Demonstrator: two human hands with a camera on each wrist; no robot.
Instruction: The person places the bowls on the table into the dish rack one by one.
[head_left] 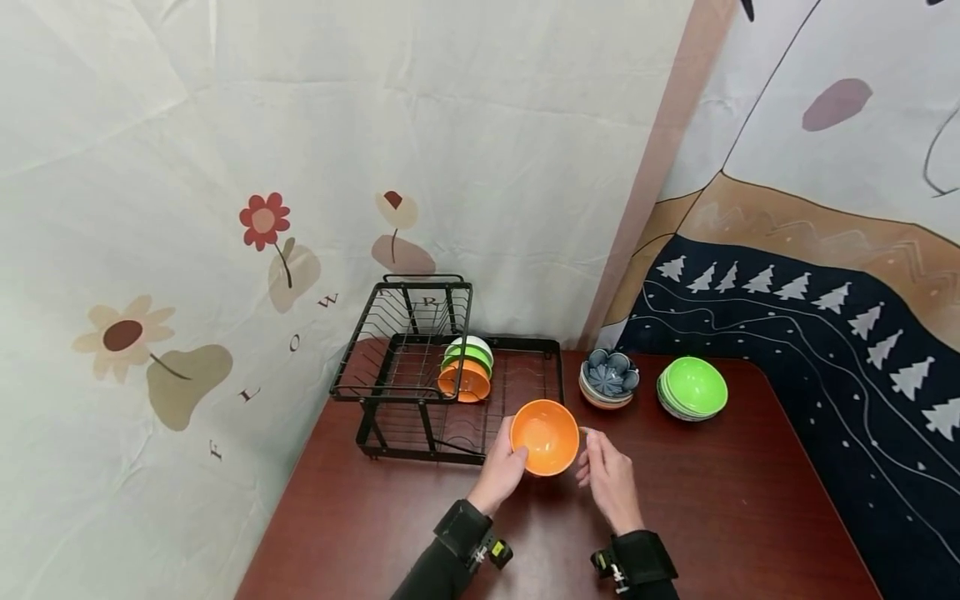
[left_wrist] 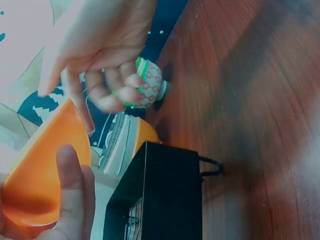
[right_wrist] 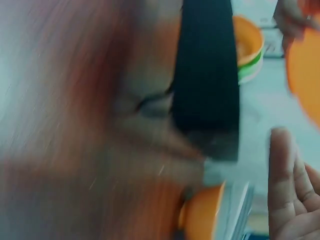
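Observation:
My left hand [head_left: 499, 473] grips an orange bowl [head_left: 546, 437] at its left side, thumb over the rim, above the table just in front of the black dish rack [head_left: 442, 457]. The bowl's inside faces the head camera. Beside the bowl's right rim is my right hand [head_left: 611, 482], its fingers loosely bent and holding nothing. In the left wrist view the left thumb [left_wrist: 70, 175] lies along the inside of the orange bowl, and the right fingers hang close past its rim.
In the rack, an orange bowl [head_left: 467, 383] stands tilted before green and white ones. Right of the rack sits a stack topped by a blue-grey petal-shaped bowl [head_left: 606, 372]. Further right is another stack with a green bowl [head_left: 697, 386] on top. Patterned cloth [head_left: 525, 167] hangs behind the table.

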